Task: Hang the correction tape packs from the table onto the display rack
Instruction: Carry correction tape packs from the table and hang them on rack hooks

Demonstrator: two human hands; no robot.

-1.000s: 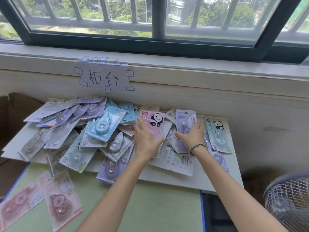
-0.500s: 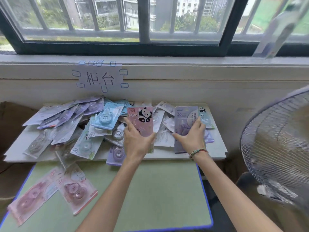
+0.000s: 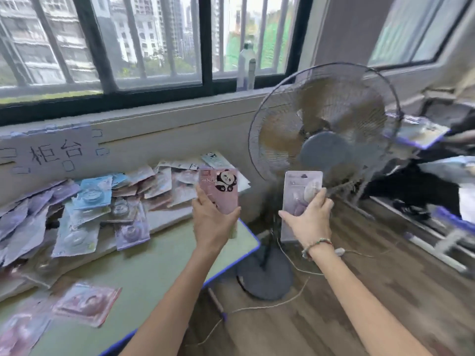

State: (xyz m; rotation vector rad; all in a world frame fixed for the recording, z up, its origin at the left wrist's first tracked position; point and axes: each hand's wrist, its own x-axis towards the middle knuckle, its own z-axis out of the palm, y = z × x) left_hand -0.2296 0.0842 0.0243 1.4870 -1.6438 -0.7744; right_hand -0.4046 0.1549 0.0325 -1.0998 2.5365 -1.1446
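two bare forearms, no sleeves, beaded bracelet (image 3: 316, 244) on right wrist

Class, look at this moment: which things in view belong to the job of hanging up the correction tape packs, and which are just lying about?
Belong to the job:
pink panda pack in the left hand
lilac pack in the right hand
pile of packs on the table

Just lying about:
standing fan
bottle on the sill
paper sign
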